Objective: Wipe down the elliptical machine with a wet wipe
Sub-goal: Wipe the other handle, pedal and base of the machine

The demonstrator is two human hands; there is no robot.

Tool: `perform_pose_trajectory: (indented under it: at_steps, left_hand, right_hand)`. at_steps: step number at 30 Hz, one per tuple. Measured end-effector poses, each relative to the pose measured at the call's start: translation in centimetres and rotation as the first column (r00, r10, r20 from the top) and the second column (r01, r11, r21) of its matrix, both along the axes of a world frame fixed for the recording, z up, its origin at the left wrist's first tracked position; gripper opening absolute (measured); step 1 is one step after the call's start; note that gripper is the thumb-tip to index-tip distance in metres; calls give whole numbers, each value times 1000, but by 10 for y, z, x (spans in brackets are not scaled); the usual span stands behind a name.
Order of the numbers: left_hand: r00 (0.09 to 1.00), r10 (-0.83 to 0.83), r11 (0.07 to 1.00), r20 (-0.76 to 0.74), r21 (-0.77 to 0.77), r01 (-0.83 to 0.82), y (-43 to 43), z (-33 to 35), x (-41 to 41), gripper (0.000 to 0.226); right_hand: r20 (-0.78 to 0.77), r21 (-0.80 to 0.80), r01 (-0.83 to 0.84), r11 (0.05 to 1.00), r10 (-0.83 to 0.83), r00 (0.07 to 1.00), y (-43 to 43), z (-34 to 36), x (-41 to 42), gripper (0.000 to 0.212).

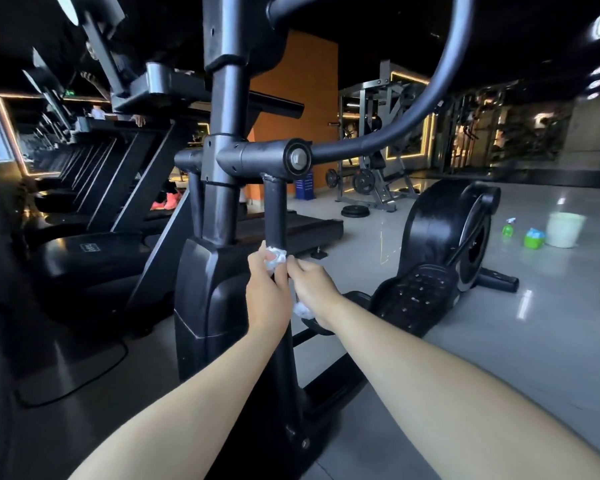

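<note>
on the upright swing arm of the elliptical machine, just below mid-height, sits the wet wipe – a crumpled white wad pressed vs. the black tube. left hand is wrapped round the tube from the l. side, fingers curled, clamping the wipe to it at the top of the fist. right hand comes in from the r., fingers bent, tips pinching the wipe's r. edge right beside the left hand's knuckles; the two hands touch or nearly so. a second white bit shows under the right palm – can't tell if it's the same wipe's tail or a separate piece. both forearms are bare and reach up from the bottom of the view. above the hands the tube meets a pivot hub, w/ a curved handlebar sweeping up and r. pedal and flywheel housing lie to the r. of the hands. on the floor toward its far r. edge: green spray bottle, green container, pale bucket, close together in a row. treadmills line the l. side; weight rack at the back.
</note>
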State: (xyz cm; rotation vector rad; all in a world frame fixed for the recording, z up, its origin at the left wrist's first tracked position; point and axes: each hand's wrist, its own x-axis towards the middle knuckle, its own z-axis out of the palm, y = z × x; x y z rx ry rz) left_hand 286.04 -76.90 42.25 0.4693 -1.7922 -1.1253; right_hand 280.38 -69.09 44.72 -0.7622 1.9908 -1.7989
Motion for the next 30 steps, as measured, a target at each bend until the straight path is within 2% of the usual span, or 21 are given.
perform_pose_trajectory:
  at_steps: [4, 8, 11, 13, 16, 21, 26, 30]
  left_hand:
    - [999, -47, 999, -20, 10, 47, -5, 5, 4, 8]
    - [996, -77, 996, -44, 50, 79, 2, 1, 1, 13]
    - [995, -84, 992, -55, 92, 89, 5, -13, 2, 7]
    - [994, -93, 983, -62, 156, 101, 6, -25, 8, 7]
    - [994, -110, 971, -9, 213, 109, 5, -52, 16, 12]
    - [993, -91, 975, 71, 211, 74, 8, -98, 18, 23]
    - [970, -117, 965, 211, 254, 61, 5, -147, 24, 11]
    - [957, -137, 958, 254, 279, 63, 4, -182, 23, 7]
  right_hand:
    - [87, -46, -28, 999, 32, 996, 2, -5, 2, 37]
    - [-4, 60, 27, 998, -27, 1000, -3, -18, 5, 50]
    - [119, 15, 9, 1000, -10, 993, -1, -30, 9, 46]
    - [120, 12, 41, 999, -42, 992, -3, -36, 13, 45]
    - [75, 46, 108, 993, -111, 991, -12, -49, 15, 47]
    - [75, 59, 94, 994, -99, 992, -13, -68, 12, 57]
    - [150, 67, 46, 997, -56, 987, -7, -100, 16, 50]
    - [187, 82, 23, 996, -38, 982, -3, -138, 19, 35]
